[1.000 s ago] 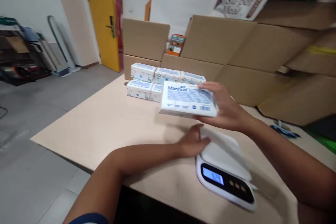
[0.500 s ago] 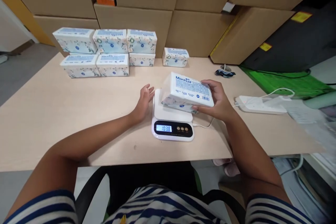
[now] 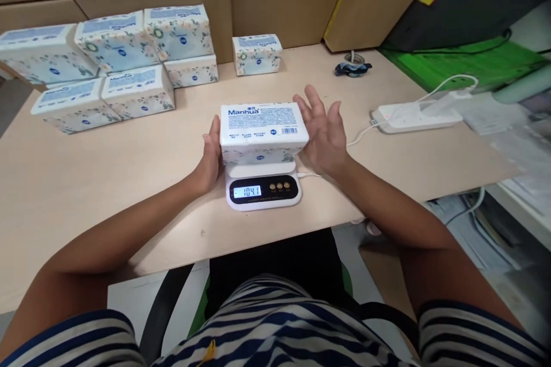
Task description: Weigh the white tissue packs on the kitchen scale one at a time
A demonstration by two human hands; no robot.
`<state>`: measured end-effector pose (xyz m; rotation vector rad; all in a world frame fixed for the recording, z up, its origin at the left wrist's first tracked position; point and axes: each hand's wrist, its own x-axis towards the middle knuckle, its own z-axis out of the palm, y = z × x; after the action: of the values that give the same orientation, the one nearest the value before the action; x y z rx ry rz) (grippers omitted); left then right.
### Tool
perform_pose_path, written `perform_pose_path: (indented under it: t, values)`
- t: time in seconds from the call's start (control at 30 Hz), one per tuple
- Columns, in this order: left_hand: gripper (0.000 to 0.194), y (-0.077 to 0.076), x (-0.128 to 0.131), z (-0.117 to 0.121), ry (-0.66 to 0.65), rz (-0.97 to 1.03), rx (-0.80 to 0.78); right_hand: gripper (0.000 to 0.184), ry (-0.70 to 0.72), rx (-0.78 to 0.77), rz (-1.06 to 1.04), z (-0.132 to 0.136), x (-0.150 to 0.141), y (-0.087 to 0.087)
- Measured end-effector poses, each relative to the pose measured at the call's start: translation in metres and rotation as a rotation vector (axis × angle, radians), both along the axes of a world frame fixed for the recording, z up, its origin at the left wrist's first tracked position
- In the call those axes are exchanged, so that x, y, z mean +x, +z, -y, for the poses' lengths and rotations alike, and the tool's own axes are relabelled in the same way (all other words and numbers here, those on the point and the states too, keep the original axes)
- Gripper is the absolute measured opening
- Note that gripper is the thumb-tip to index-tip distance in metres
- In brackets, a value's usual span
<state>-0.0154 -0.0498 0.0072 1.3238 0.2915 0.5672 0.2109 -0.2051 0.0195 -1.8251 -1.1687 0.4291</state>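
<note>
A white tissue pack marked "Manhua" [image 3: 263, 126] lies flat on the white digital kitchen scale [image 3: 263, 202], covering most of its plate. The lit display reads about 104.1. Along the pack's left side, my left hand [image 3: 209, 157] is upright with fingers straight, touching or very close to the pack. On the other side, my right hand [image 3: 323, 135] is open with fingers spread, palm turned toward the pack's right end. I cannot tell whether its fingers touch the pack there.
Several stacked tissue packs [image 3: 123, 53] stand at the back left, and a single tissue pack [image 3: 257, 55] at the back middle. Cardboard boxes [image 3: 284, 0] line the rear. To the right are a white power strip [image 3: 415, 117], a dark blue patterned item [image 3: 353, 67] and a green surface [image 3: 456, 60].
The tissue pack, tilted in my right hand before, now rests level on the scale. My right hand has let go and opened. The display went from 103.8 to about 104.1. The view shifted.
</note>
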Motion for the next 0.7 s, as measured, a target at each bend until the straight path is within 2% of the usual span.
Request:
perform_pose_path:
  t: [0.1,0.2,0.3,0.47,0.57,0.7]
  values:
    - [0.112,-0.001,0.000,-0.001,-0.060,-0.002,0.047,0.113,0.046,0.013,-0.129,-0.004,0.000,-0.002]
    - [0.116,-0.003,0.001,-0.001,-0.083,-0.013,0.079,0.117,0.110,0.116,-0.336,-0.006,-0.006,-0.001]
    - [0.115,-0.005,0.003,0.000,-0.073,-0.003,0.076,0.113,0.184,0.223,-0.479,-0.010,-0.017,0.002]
    - [0.116,-0.007,0.005,0.001,-0.078,0.015,0.078,0.111,0.255,0.325,-0.575,-0.018,-0.025,0.001]
    - [0.112,-0.008,0.005,0.000,-0.085,0.034,0.058,0.113,0.239,0.302,-0.593,-0.020,-0.024,-0.004]
    - [0.099,-0.008,0.006,0.000,-0.091,0.061,-0.085,0.116,0.228,0.248,-0.573,-0.018,-0.023,-0.007]
